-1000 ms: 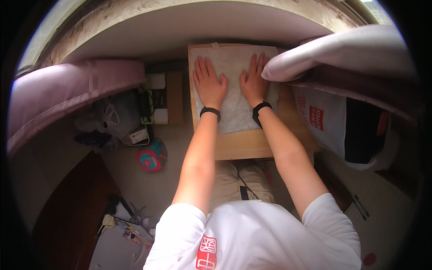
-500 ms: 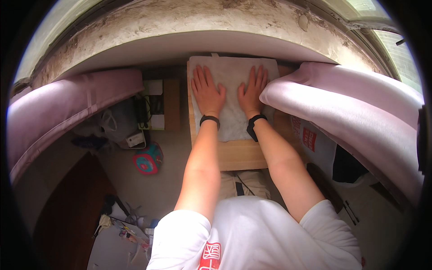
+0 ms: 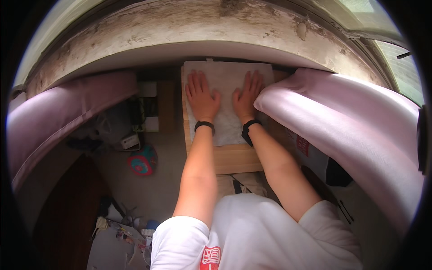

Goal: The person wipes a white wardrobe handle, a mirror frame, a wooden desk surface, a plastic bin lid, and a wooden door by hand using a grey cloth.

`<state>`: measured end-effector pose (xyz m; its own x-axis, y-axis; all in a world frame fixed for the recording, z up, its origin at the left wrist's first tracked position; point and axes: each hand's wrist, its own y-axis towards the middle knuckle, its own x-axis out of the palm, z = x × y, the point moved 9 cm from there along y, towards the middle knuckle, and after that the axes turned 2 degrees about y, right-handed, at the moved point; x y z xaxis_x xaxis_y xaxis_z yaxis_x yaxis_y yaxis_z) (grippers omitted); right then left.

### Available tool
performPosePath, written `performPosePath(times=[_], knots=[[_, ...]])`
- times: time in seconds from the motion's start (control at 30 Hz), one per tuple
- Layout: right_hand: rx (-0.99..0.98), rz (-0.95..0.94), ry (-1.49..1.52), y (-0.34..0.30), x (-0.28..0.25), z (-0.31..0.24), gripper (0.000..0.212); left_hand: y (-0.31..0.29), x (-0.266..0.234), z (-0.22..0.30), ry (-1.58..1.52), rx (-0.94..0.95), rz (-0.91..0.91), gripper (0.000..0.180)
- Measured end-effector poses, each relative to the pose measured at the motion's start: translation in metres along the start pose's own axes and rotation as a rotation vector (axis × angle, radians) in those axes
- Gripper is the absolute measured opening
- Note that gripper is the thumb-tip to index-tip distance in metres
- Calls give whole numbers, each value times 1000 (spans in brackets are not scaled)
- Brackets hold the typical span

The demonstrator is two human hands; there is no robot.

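Note:
A white cloth-like sheet [image 3: 227, 128] lies spread over a light wooden tabletop [image 3: 236, 159]. On its left half my left hand [image 3: 202, 100] rests flat, fingers stretched away from me and thumb out to the side. My right hand [image 3: 246, 100] lies flat on the right half, its fingers also pointing to the far edge. Neither hand holds anything. Bare sheet shows between the two thumbs. Each wrist wears a black band, the right one with a wider dark piece.
Pink curtains [image 3: 315, 96] hang at both sides, the right one close beside my right hand. A worn window sill [image 3: 193, 33] runs beyond the table. On the floor to the left are a box [image 3: 150, 105] and a teal and red cube-like object [image 3: 142, 160].
The view has shifted slightly, so the table and hands sit a little lower and further left in the picture. Both hands stay flat on the sheet.

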<state>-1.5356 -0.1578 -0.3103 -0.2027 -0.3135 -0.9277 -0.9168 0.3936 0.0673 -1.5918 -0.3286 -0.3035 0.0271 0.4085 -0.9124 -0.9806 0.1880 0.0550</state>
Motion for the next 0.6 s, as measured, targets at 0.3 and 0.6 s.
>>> performPosePath(times=[0.3,0.6], knots=[[7,-6,-9,0,-1,-1,83,0,0,1,23,-8,8,77],[-5,11,-14,-3,-1,0,84,-1,0,3,33,-7,8,80]])
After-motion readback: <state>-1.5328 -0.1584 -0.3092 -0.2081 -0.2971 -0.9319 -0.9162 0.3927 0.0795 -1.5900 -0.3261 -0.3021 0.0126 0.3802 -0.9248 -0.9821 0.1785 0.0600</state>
